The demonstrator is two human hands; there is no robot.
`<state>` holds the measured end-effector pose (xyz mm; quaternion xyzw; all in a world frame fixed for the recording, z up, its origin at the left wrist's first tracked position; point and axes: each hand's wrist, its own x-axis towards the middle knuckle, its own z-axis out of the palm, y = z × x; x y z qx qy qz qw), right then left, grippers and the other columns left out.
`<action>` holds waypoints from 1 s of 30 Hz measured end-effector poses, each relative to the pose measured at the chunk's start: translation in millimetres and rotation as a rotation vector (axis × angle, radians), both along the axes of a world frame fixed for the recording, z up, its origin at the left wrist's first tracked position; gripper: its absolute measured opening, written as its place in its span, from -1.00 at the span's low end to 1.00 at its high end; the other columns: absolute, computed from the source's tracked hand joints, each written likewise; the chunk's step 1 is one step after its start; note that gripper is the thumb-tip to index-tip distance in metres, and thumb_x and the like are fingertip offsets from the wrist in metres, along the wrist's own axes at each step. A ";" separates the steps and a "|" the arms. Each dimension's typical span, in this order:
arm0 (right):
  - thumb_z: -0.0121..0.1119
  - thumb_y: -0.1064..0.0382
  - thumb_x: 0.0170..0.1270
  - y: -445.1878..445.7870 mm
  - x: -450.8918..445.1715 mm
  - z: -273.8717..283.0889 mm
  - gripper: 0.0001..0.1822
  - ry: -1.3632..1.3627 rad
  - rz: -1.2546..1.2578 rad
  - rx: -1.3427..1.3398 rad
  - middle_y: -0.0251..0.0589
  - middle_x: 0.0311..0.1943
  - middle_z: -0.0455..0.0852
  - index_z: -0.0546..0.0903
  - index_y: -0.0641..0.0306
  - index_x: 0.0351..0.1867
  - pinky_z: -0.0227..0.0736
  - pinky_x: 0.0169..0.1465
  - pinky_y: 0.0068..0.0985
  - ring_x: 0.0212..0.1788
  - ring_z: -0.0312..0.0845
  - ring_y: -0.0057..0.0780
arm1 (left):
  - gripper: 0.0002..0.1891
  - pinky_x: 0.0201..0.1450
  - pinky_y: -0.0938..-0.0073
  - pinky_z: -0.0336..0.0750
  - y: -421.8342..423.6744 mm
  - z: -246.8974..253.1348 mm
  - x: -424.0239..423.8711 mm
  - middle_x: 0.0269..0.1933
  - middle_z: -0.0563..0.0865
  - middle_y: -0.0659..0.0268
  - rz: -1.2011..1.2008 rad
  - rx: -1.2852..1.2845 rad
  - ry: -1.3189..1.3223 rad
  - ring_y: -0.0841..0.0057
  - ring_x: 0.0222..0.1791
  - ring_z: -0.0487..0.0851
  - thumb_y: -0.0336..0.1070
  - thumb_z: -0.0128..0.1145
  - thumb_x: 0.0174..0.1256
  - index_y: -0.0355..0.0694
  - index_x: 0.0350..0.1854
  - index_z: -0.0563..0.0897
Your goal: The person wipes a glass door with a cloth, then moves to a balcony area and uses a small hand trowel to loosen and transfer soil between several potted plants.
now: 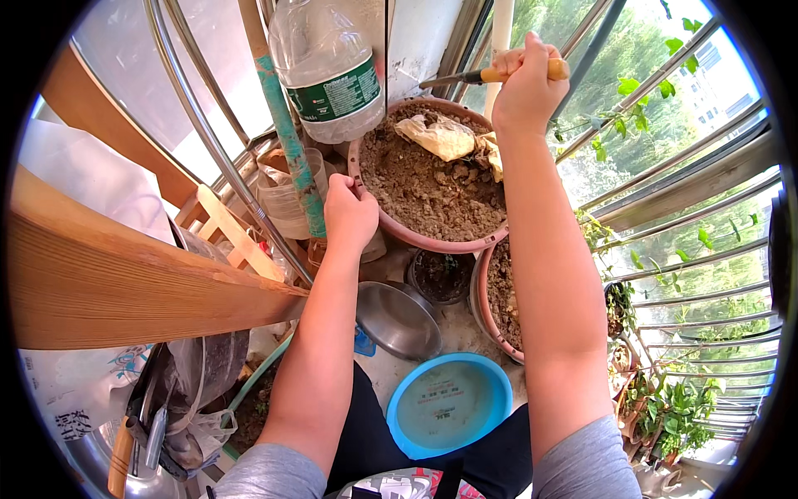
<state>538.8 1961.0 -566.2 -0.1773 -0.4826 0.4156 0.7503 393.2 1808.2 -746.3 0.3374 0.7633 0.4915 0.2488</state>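
My right hand [533, 81] is raised at the upper right, closed round the wooden handle of a hand tool [492, 75]. The tool's narrow metal end points left, above the far rim of a round terracotta-coloured pot [436, 244]. My left hand [352, 209] grips the pot's left rim. Inside lies brown, crumbly soil [430, 199], with a pale, crumpled, papery piece [439, 137] on top near the back. The tool does not appear to touch the soil.
A large plastic bottle [330, 81] stands left of the pot. Nearer are a metal bowl [399, 321], a blue basin [449, 405], a small dark pot [441, 274] and another soil-filled pot [502, 299]. Metal railings line the windows at right; a wooden beam [156, 280] crosses the left.
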 end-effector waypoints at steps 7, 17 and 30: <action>0.22 -0.07 0.52 3.8 11.0 -39.9 -0.58 -0.243 -0.027 -0.179 -0.41 -0.60 0.50 0.40 0.12 -0.40 0.47 -0.26 -0.50 -0.49 0.43 -0.62 | -0.76 -0.02 0.21 0.55 -1.1 3.0 -1.2 -0.19 0.69 0.02 0.008 0.009 -0.002 0.11 -0.15 0.71 -0.41 0.19 0.28 -0.32 -0.09 0.45; 0.24 -0.01 0.52 16.9 17.2 -32.2 -0.61 -0.341 -0.112 -0.211 -0.41 -0.58 0.49 0.44 0.14 -0.40 0.44 -0.25 -0.51 -0.48 0.42 -0.62 | -0.76 -0.01 0.20 0.56 -0.6 5.7 0.7 -0.18 0.71 -0.01 0.015 -0.019 0.004 0.10 -0.12 0.72 -0.40 0.19 0.29 -0.32 -0.08 0.46; 0.16 0.20 0.54 58.6 18.3 -51.2 -0.72 -0.504 -0.283 -0.159 -0.36 -0.57 0.52 0.48 0.23 -0.38 0.39 -0.41 -0.55 -0.54 0.41 -0.62 | -0.77 -0.03 0.21 0.55 1.6 0.5 2.3 -0.20 0.70 0.03 -0.012 0.005 -0.014 0.13 -0.15 0.71 -0.42 0.19 0.29 -0.31 -0.09 0.45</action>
